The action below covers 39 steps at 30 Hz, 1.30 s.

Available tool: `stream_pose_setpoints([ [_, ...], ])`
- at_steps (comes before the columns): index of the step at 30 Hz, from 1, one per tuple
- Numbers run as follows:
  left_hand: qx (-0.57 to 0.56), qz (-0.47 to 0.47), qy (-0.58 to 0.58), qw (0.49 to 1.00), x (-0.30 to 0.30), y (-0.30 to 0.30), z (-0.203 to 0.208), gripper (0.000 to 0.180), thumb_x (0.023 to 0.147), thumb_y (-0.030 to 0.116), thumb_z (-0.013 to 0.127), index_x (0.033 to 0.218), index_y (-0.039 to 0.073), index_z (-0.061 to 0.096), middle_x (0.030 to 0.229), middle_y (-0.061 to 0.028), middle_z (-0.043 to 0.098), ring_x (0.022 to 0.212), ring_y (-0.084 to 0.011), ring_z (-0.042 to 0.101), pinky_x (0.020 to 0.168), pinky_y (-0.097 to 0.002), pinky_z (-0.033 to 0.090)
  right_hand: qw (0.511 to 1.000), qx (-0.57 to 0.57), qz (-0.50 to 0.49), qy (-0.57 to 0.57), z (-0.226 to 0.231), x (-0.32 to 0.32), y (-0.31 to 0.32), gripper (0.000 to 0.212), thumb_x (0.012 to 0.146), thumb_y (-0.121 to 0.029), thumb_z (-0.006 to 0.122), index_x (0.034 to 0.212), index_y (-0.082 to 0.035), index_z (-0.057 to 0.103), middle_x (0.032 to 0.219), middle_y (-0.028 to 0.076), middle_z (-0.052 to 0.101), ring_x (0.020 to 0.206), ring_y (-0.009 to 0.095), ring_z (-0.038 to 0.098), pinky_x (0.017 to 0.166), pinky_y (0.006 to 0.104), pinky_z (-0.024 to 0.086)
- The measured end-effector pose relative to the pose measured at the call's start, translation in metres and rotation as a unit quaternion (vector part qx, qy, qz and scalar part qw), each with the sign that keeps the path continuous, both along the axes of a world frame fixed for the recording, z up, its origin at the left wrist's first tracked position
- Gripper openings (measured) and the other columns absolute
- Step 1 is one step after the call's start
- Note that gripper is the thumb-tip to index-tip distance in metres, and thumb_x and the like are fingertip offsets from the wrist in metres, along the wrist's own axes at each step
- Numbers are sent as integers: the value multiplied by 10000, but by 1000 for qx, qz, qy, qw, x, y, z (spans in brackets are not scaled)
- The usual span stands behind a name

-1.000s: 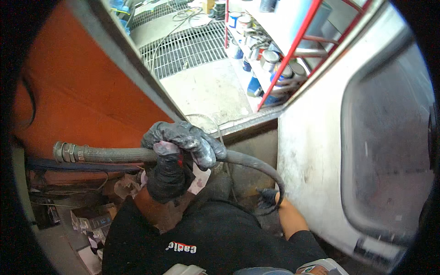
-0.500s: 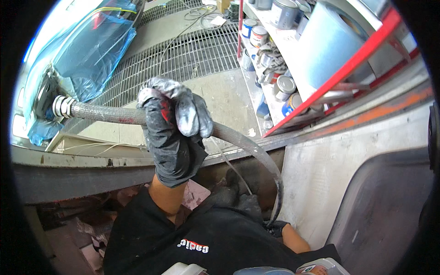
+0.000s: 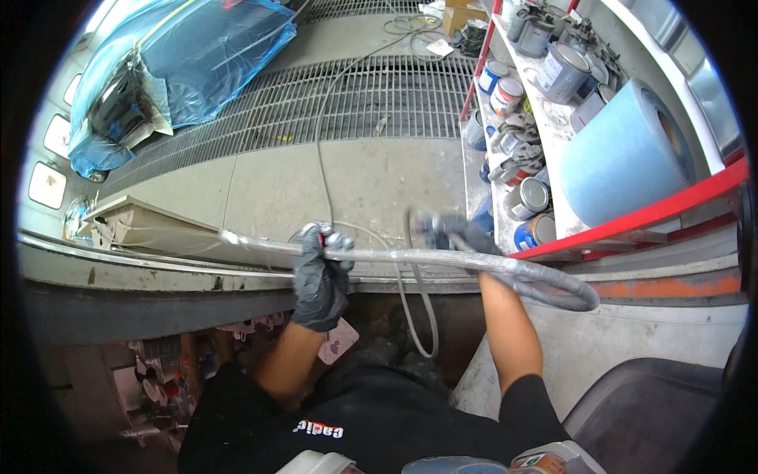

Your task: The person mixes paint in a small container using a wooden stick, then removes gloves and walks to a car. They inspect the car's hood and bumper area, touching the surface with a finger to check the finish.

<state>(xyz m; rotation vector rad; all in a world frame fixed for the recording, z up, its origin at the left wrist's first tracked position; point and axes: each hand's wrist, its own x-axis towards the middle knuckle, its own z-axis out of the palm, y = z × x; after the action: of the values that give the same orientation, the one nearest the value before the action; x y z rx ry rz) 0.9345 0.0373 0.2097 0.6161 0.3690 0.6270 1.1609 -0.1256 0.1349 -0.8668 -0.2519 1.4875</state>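
A long grey hose [image 3: 442,258] stretches from left to right in front of me, and its left end is smeared by motion. My left hand [image 3: 322,272], in a black glove with pale and red stains, is closed round it. On the right the hose bends back in a loop towards my right hand [image 3: 454,231], also black-gloved. That hand is blurred, but its fingers appear closed on the returning hose. A thinner-looking strand [image 3: 432,332] hangs below, between my forearms.
Blue plastic sheeting [image 3: 213,67] covers a car at the far left. Floor grating [image 3: 379,87] crosses the far side. On the right, a red-framed shelf [image 3: 671,209] holds paint cans [image 3: 527,197] and a big blue roll [image 3: 624,158]. A ledge [image 3: 158,272] runs across in front of me.
My right hand has risen from low beside my body to the ledge's height, bringing the hose into a loop. My left hand is farther from me; the hose's left end has shifted right.
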Motion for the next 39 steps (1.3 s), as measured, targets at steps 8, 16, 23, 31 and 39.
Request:
stream_pose_setpoints([
  [8, -337, -56, -92, 935, 103, 21, -91, 275, 924, 363, 534, 881, 93, 561, 651, -6, 566, 549, -126, 528, 522, -246, 457, 926, 104, -314, 180, -90, 116, 15, 448, 945, -331, 353, 1256, -26, 456, 1224, 148, 559, 1084, 281, 541, 916, 446, 440],
  [16, -146, 216, 331, 907, 168, 99, -187, 373, 903, 407, 539, 1073, 75, 536, 891, -79, 555, 696, -178, 541, 573, -354, 448, 889, -170, -359, 228, -183, -22, -93, 394, 913, -333, 484, 1164, -36, 552, 1102, 125, 631, 953, 249, 600, 829, 404, 463],
  [23, 155, -212, 362, 894, 103, 18, -266, 220, 896, 318, 517, 821, 124, 590, 674, 6, 546, 575, -135, 521, 526, -278, 410, 954, -183, -238, 4, -180, -53, -102, 322, 900, -307, 565, 1101, -56, 576, 1077, 78, 618, 931, 173, 591, 744, 314, 502],
  [31, 75, -270, 239, 930, 87, -67, -106, 471, 913, 527, 484, 1033, 89, 605, 875, -11, 596, 800, -123, 554, 715, -268, 457, 931, 23, -190, -310, -41, -40, -19, 418, 961, -228, 516, 1303, 4, 452, 1211, 64, 517, 1109, 150, 490, 932, 282, 416],
  [39, 179, -94, 260, 944, 54, -56, -74, 274, 921, 292, 561, 965, 33, 637, 824, 8, 602, 736, -79, 534, 671, -233, 457, 843, 10, -63, -534, -61, -45, 14, 421, 865, -257, 638, 1163, 25, 546, 1038, 174, 608, 943, 273, 599, 812, 350, 483],
])
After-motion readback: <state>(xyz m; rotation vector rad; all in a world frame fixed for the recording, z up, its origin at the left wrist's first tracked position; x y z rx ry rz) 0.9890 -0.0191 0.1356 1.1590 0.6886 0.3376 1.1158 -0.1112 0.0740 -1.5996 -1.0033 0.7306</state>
